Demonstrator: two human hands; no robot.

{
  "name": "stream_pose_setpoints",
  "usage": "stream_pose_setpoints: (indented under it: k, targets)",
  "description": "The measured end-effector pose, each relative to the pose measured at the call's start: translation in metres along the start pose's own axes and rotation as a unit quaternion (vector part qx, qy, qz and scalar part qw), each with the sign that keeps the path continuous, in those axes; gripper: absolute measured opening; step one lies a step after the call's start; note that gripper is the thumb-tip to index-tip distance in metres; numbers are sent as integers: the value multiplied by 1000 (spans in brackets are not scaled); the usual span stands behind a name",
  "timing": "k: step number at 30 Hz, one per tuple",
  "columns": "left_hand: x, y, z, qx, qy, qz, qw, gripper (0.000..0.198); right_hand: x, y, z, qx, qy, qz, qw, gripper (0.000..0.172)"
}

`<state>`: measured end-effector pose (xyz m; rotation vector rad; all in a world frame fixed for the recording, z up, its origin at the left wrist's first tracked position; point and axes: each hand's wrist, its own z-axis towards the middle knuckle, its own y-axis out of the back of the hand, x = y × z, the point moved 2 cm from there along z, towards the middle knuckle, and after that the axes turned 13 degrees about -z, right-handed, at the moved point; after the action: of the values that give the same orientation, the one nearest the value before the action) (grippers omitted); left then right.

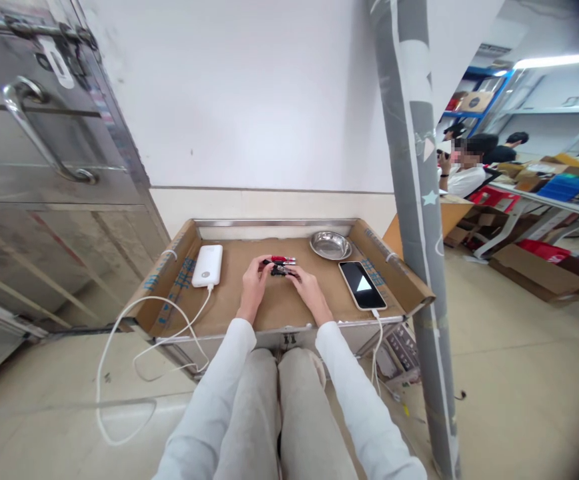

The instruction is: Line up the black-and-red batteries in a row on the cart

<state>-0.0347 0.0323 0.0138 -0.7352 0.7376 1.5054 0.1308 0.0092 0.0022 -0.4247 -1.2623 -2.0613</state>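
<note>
Both hands — left hand (253, 279), right hand (307, 285) — pinch the small black-and-red gadget (280, 265) | we judge it light, stiff, fiddly | hold its ends.

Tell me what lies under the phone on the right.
The phone rests on brown cardboard lining the metal tray. A white cable leaves its near end. The cardboard beneath it is covered.
</note>
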Motion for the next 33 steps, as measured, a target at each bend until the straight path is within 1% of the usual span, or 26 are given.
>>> stream_pose_setpoints:
  k: [7, 12, 18, 20, 22, 24, 25, 26, 27, 29, 30, 31, 32, 33]
  targets:
    - [-2, 0, 0, -7, 2, 6, 1000, 25, 0, 2, 1, -32, 3, -23, 999, 22]
    - [-4, 1, -1, -5, 4, 7, 1000, 26, -1, 1, 1, -35, 8, -25, 999, 22]
    - [-5, 2, -4, -18, 7, -1, 1000, 26, 3, 3, -1, -44, 17, -28, 998, 21]
    - [-6, 4, -5, -26, 4, -2, 1000, 26, 5, 3, -1, -43, 22, -34, 998, 21]
    - [-7, 6, -5, -46, 2, -4, 999, 26, 7, 4, -1, -42, 22, -43, 998, 22]
    - [-8, 9, -5, -65, 1, 2, 998, 26, 8, 6, -2, -47, 12, -58, 997, 22]
    - [-9, 9, -6, -63, 2, 12, 998, 25, 8, 7, -3, -55, 5, -67, 996, 23]
    - [-9, 9, -6, -45, 5, 23, 999, 24, 8, 9, -3, -66, -5, -76, 995, 24]
    - [-8, 8, -7, -9, 7, 36, 999, 23, 7, 11, -3, -79, -17, -84, 993, 25]
    - [-8, 2, -9, 106, 9, 58, 993, 17, 6, 14, -4, -104, -39, -101, 989, 28]
    - [-7, -1, -11, 165, 6, 67, 984, 14, 5, 15, -4, -111, -47, -107, 987, 29]
    - [-7, -4, -12, 211, 2, 77, 974, 11, 5, 15, -4, -115, -51, -114, 986, 30]
    - [-6, -6, -13, 239, -3, 89, 967, 9, 4, 15, -4, -115, -50, -119, 985, 31]
    - [-4, -7, -14, 249, -7, 103, 963, 8, 3, 14, -4, -113, -46, -125, 985, 31]
